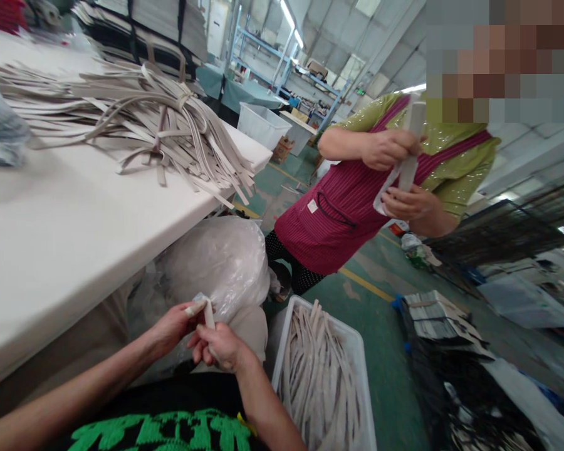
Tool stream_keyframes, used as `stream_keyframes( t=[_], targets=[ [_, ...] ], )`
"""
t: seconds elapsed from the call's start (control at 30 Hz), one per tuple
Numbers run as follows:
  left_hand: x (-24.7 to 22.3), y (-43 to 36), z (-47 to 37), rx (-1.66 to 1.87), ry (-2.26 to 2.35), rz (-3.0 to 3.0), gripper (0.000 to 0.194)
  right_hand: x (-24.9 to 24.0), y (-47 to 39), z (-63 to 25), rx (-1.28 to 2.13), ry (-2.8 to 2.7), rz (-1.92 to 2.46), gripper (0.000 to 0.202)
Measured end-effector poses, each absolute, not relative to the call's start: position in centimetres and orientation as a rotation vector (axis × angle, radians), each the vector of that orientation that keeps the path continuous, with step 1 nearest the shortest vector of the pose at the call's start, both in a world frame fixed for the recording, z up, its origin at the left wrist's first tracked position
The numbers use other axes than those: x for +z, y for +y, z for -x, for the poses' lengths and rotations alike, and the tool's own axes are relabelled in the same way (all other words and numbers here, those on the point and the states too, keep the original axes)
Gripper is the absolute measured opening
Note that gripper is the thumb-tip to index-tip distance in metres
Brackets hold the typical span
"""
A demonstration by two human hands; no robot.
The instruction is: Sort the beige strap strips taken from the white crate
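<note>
In front of my body, over a plastic-wrapped bundle, both hands meet at a short pale strip. My left hand is closed, with thumb and forefinger pinching its upper end; one finger wears a light wrap. The lower end lies between the thumb and curled fingers of my right hand. Whether the strip is fabric or tape is too small to tell. To the right of my hands stands a white plastic bin full of long beige strips.
A white table with a heap of beige strips lies at left. Clear plastic wrap bulges below its edge. Across from me a person in a maroon apron holds a folded pale strip. Stacked bundles lie on the right.
</note>
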State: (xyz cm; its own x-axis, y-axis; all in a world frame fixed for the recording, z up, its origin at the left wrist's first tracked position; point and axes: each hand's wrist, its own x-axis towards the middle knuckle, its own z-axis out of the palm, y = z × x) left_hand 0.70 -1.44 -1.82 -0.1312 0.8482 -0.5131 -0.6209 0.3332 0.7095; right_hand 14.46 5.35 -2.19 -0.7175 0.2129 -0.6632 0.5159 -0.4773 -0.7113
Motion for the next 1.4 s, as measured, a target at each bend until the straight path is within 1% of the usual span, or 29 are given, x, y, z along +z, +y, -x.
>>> stream_keyframes(
  t=[0.07, 0.2, 0.37, 0.43, 0.53, 0.63, 0.73, 0.83, 0.93, 1.0, 1.07, 1.13, 1.23, 1.3, 1.4],
  targets=[
    [-1.2, -1.4, -0.6, 1.286, 1.149, -0.249, 0.061, -1.7, 5.4, -14.9, -2.304, 1.433, -1.02, 0.048],
    [-0.6, -1.8, -0.7, 1.275, 1.135, -0.217, 0.062, -1.3, 5.2, -15.2, -2.283, 1.341, -0.933, 0.042],
    [-1.0, -2.4, -1.7, 1.171, 1.145, -0.35, 0.06, -1.6, 5.1, -14.0, -2.341, 1.305, -0.979, 0.041],
    [-1.0, -2.3, -1.5, 1.154, 1.159, -0.356, 0.059, -1.3, 5.1, -14.0, -2.337, 1.351, -0.991, 0.038],
    [-0.5, -1.8, -0.2, 1.299, 1.204, -0.249, 0.051, -0.4, 5.1, -15.6, -2.301, 1.575, -1.029, 0.033],
    [0.1, -1.5, 0.6, 1.419, 1.222, -0.126, 0.049, 0.6, 5.1, -18.2, -2.244, 1.779, -1.079, 0.041],
    [0.6, -1.7, -0.5, 1.366, 1.171, -0.145, 0.055, 1.3, 5.1, -19.4, -2.193, 1.855, -1.119, 0.053],
    [1.3, -2.0, -2.4, 1.27, 1.06, -0.294, 0.053, 2.2, 5.2, -19.1, -2.179, 1.919, -1.157, 0.062],
    [2.3, -1.8, -2.3, 1.344, 1.081, -0.305, 0.053, 3.7, 5.4, -19.6, -2.216, 2.032, -1.13, 0.067],
    [3.0, -1.6, -1.6, 1.426, 1.156, -0.247, 0.058, 4.8, 5.3, -20.5, -2.168, 2.134, -1.167, 0.063],
    [3.5, -1.4, -1.4, 1.44, 1.185, -0.233, 0.062, 5.7, 5.1, -20.9, -2.047, 2.229, -1.252, 0.055],
    [3.6, -1.5, -2.0, 1.387, 1.139, -0.293, 0.059, 6.0, 5.0, -20.7, -1.954, 2.304, -1.312, 0.049],
    [3.3, -1.6, -3.4, 1.31, 1.035, -0.419, 0.052, 5.8, 5.1, -19.9, -1.935, 2.375, -1.328, 0.047],
    [3.1, -1.7, -3.6, 1.331, 1.042, -0.418, 0.051, 5.7, 5.2, -20.1, -1.931, 2.396, -1.327, 0.044],
    [2.9, -2.0, -2.9, 1.413, 1.123, -0.312, 0.055, 6.3, 5.1, -21.2, -1.863, 2.406, -1.344, 0.034]
  ],
)
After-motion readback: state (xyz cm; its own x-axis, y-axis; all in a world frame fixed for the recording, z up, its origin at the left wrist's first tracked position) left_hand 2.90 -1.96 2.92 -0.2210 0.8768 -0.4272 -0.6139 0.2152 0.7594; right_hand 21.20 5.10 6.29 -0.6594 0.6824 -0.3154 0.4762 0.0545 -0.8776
